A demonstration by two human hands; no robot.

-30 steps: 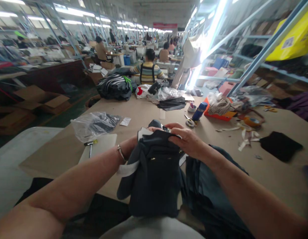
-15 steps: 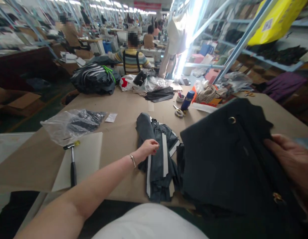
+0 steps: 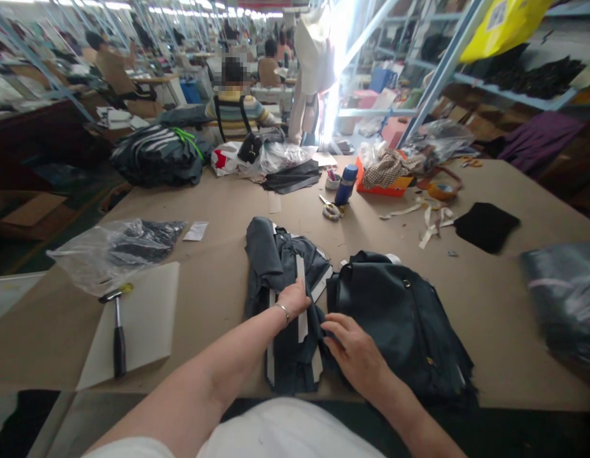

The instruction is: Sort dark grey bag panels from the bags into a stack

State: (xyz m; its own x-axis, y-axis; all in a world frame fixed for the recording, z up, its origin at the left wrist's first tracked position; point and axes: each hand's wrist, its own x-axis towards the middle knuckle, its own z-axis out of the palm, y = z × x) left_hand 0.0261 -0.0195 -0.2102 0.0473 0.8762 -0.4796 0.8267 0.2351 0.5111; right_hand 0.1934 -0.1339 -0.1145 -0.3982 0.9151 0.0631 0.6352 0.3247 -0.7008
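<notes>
In the head view, the bundle of dark grey pieces (image 3: 263,254) lies on the near middle of the tabletop (image 3: 218,267), directly under the left hand (image 3: 295,300), whose fingers are bunched together over a pale strip (image 3: 302,326), though I cannot tell whether they pinch it. The right hand (image 3: 356,348) has its fingers loosely spread, tips at the bundle's right edge, with the stack of dark panels (image 3: 380,302) just to their right, and a hammer (image 3: 119,350) lies well apart to the left, on a white sheet (image 3: 154,318)
</notes>
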